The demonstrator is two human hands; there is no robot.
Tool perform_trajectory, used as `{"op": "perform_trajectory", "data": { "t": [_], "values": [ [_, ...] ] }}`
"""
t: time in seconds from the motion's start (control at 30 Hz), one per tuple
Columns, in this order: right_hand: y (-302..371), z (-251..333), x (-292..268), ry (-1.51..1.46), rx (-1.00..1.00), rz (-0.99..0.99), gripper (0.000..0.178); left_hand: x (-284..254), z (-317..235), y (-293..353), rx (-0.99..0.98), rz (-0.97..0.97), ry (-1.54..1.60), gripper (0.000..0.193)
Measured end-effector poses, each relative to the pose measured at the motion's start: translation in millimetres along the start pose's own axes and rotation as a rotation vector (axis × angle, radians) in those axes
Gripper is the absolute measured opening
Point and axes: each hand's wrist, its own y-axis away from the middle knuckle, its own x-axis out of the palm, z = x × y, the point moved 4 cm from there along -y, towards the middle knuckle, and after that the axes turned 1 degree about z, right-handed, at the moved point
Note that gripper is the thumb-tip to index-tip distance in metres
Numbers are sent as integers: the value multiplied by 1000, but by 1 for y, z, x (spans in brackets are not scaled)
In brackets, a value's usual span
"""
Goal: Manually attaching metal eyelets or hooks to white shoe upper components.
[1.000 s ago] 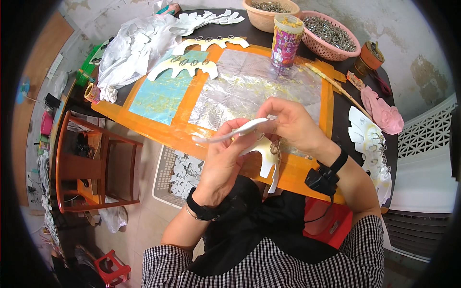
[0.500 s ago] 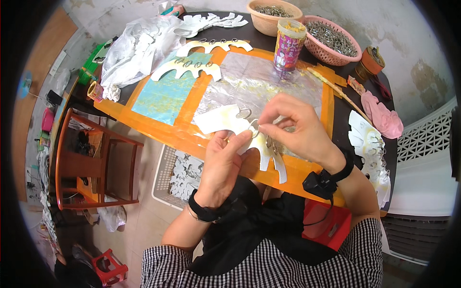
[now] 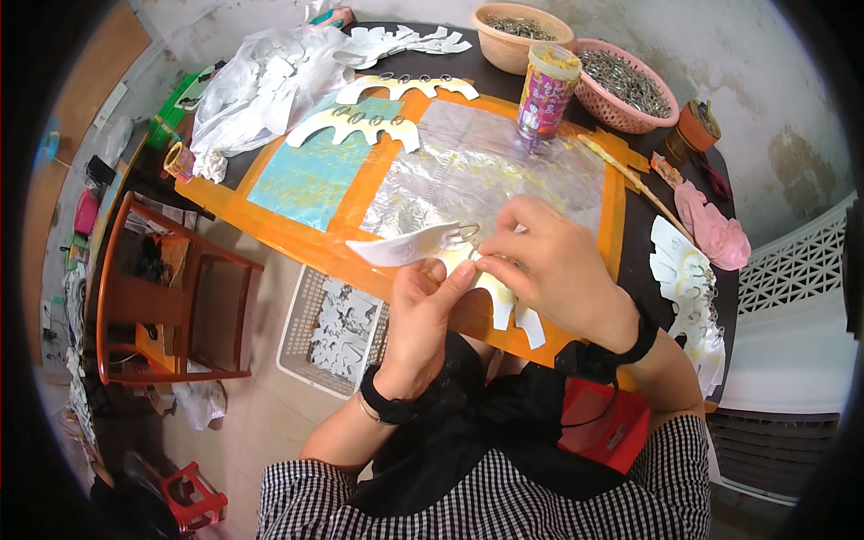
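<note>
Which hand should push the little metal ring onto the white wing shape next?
Probably the right hand: its fingertips already pinch at the metal ring on the white cutout. The left hand is busy gripping the cutout from below.

A tall jar (image 3: 545,92) with a yellow lid and a colourful label stands on the dark round table (image 3: 630,216). Just behind it, on its left side, is a tan bowl (image 3: 519,34), and just behind it on the right is a pink basket (image 3: 625,85) full of small metal pieces. Left of the jar lie two finished white cut-outs (image 3: 382,110) with metal rings. Further left of the jar is a heap of white plastic bags (image 3: 261,81). Far right of the jar lies a pink cloth (image 3: 713,227). Below the jar, near the floor, a white wire basket (image 3: 333,328) holds white shapes, and left of it stands a wooden chair (image 3: 153,301).
</note>
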Motion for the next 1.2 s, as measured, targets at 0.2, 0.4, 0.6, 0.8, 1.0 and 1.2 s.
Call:
{"op": "perform_trajectory", "data": {
  "t": [0.2, 0.4, 0.6, 0.8, 1.0, 1.2],
  "values": [
    [0, -13, 5, -270, 91, -45, 11, -2, 4, 7, 93, -57, -37, 36],
    [-2, -16, -2, -467, 149, 1, 12, 4, 25, 25, -64, 45, 222, 62],
    [-19, -26, -19, -159, -61, 4, 11, 43, 50, 34, -268, 258, 384, 57],
    [-17, -72, 19, -287, -192, 386, 10, 52, 35, 64, -471, 1009, -282, 24],
    [-15, -71, 12, -255, -193, 349, 9, 12, -58, -17, 1022, 214, -1435, 50],
    [-11, -67, 15, -276, -160, 329, 8, -10, -55, -28, 330, 413, -1080, 30]
  ]
}}
